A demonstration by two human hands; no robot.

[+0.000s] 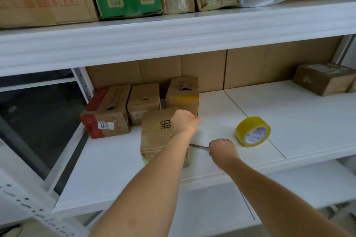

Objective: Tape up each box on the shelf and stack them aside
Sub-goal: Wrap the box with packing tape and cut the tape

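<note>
Item one in my view: a brown cardboard box marked "9#" (159, 132), upright at the shelf's (289, 109) front, seams wrapped in clear tape. I log three more brown boxes just behind it at 12 and 11 o'clock: a red-printed box (105, 113), a plain box (143, 102), and a tall box with a yellow tape band (183, 94). Yellow tape roll (252, 131) stands on edge at 3 o'clock.

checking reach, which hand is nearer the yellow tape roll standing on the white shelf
Right. The right hand, gripping a thin blade, sits just left of the yellow tape roll with bare shelf between. The left hand is farther left, at the brown cardboard box marked 9#.
</note>
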